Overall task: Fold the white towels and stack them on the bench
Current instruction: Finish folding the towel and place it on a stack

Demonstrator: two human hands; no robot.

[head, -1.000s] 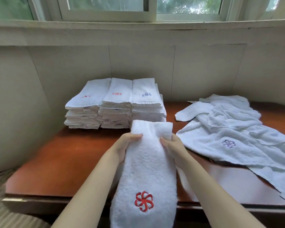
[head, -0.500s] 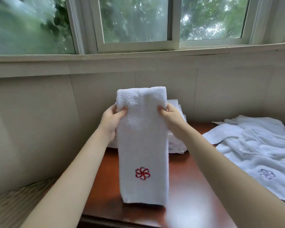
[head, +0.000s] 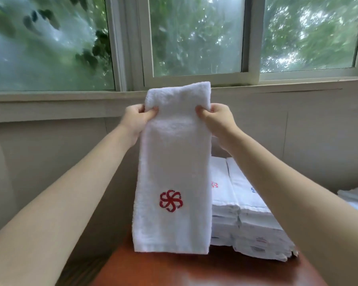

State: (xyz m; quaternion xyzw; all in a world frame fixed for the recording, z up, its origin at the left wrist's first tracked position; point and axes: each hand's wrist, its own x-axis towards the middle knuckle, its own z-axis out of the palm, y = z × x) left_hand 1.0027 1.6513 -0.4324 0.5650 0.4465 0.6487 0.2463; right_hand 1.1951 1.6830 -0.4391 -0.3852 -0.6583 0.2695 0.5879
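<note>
Big sliding window (head: 196, 38) up top, blurry green trees outside I think, plain beige wall (head: 298, 141) below, reddish-brown wooden desk (head: 194, 269).

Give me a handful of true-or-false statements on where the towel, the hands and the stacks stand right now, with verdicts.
1. Both hands grip the hanging towel near its top, the left hand on one edge and the right hand on the other. True.
2. The emblem on the held towel is blue. False: it is red.
3. The towel lies flat on the bench. False: it hangs upright in the air in front of the window.
4. Folded towel stacks sit on the bench behind the held towel. True.
5. The right hand is free. False: it pinches the towel's edge.
</note>
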